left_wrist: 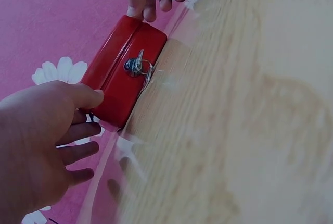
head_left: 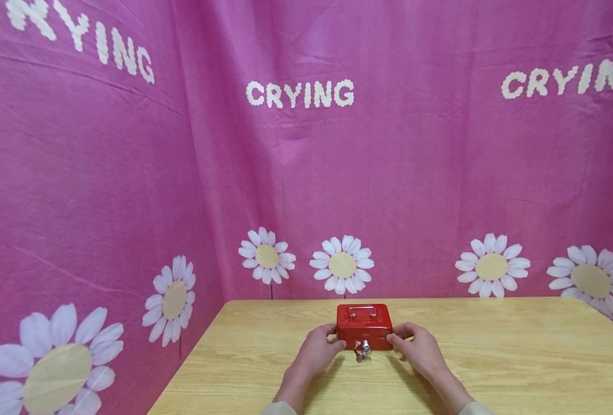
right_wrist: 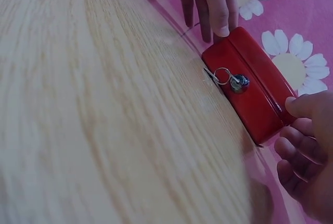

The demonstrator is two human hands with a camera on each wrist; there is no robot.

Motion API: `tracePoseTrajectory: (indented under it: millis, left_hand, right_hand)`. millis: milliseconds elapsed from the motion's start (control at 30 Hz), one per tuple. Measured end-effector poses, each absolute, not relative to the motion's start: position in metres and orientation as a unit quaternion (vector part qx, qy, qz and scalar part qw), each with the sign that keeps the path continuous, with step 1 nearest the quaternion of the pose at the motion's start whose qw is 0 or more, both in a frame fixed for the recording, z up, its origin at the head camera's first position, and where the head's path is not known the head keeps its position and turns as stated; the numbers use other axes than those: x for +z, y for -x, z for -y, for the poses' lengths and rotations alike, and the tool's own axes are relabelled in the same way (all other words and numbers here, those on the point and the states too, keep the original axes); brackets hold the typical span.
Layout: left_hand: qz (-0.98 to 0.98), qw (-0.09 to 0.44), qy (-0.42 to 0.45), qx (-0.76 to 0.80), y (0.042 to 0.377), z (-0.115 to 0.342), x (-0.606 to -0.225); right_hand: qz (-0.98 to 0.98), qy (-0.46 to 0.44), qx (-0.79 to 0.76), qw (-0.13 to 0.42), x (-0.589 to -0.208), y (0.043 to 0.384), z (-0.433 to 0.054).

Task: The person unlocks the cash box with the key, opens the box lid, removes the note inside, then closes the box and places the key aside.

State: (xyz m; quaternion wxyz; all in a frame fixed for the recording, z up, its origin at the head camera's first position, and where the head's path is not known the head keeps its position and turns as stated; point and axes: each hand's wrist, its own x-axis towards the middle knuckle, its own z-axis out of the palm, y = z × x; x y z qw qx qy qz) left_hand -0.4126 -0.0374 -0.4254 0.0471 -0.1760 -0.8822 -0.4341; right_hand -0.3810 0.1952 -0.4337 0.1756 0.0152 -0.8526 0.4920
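Note:
A small red metal cash box (head_left: 349, 333) stands on the wooden table, its lid down and a silver carry handle (head_left: 363, 313) folded on top. In its front lock sits a key (left_wrist: 139, 60), from which a ring (right_wrist: 223, 76) with another key hangs. My left hand (head_left: 316, 349) grips the box's left end, thumb on the front corner and fingers at the side. At the opposite end my right hand (head_left: 419, 349) holds it likewise, thumb near the front right corner. The fingertips behind the box are partly hidden.
The light wood table (head_left: 519, 357) extends to both sides and toward me. Its far edge lies just behind the box. Pink cloth (head_left: 405, 190) printed with daisies and white lettering hangs behind and along the left.

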Motion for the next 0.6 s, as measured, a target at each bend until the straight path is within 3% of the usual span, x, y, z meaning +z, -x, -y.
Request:
tracePoseTrajectory:
  millis: [600]
  left_hand:
    - [0.889, 0.074, 0.172, -0.418, 0.4172, 0.0340, -0.4176]
  right_hand:
    - [0.856, -0.014, 0.484, 0.182, -0.4257, 0.3845, -0.1925]
